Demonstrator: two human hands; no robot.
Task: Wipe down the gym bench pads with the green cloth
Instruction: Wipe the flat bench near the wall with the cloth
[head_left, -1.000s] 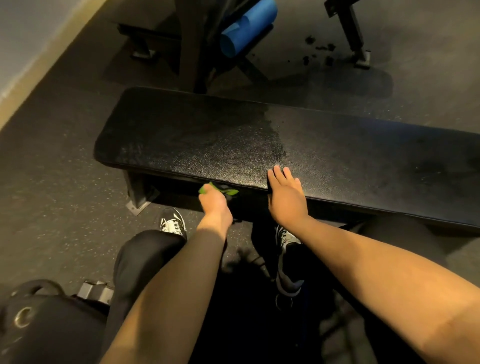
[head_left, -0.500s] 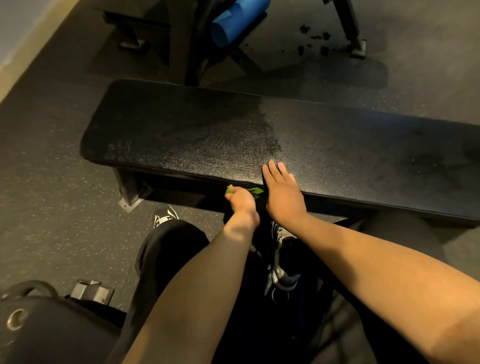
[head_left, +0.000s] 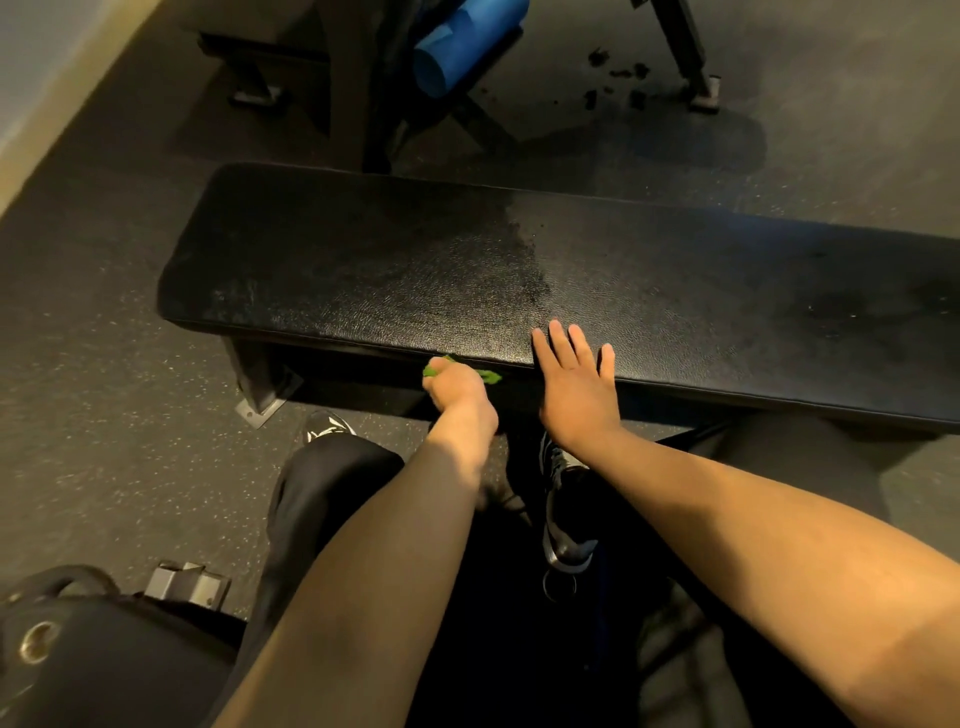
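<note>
Bench pad (head_left: 623, 280), long and black, lies crosswise above the person's knees; its right end is cut off by the frame edge. Its left half looks darker and blotchier than the rest, perhaps damp, though the dim light makes that hard to judge. Beyond the pad stands another machine with a blue roller (head_left: 457, 44); at the pad's near left corner a steel foot (head_left: 265, 387) meets the floor. On the pad's near edge the right hand (head_left: 574, 387) lies flat, fingers straight and a little spread, probably to brace the body while the other hand works. Just left of it, the left hand (head_left: 460, 392) grips the green cloth (head_left: 488, 375) against the pad's front side, likely wiping that edge. Its curled fingers are hidden behind the knuckles, and only two green scraps show.
</note>
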